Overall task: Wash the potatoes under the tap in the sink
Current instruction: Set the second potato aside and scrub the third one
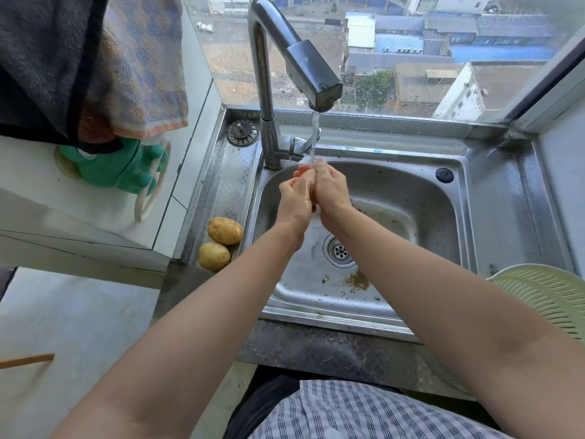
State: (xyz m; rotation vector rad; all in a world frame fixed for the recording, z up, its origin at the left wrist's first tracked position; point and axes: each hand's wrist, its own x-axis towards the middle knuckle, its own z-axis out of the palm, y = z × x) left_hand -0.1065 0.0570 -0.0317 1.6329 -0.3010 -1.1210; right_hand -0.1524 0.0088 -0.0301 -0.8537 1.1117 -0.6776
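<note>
A potato (304, 176) is pressed between my left hand (295, 201) and my right hand (331, 191), and only its top edge shows. Both hands are over the steel sink (411, 217), directly under the stream of water running from the tap (311, 74). Two more potatoes lie on the sink's left ledge, one (225, 231) behind the other (214, 256). Bits of dirt lie in the basin near the drain (340, 251).
A pale green colander (550, 296) sits at the right edge of the counter. Towels (95, 64) hang at the upper left above a green suction holder (120, 169). A sink plug (242, 132) rests on the back ledge. A window stands behind the tap.
</note>
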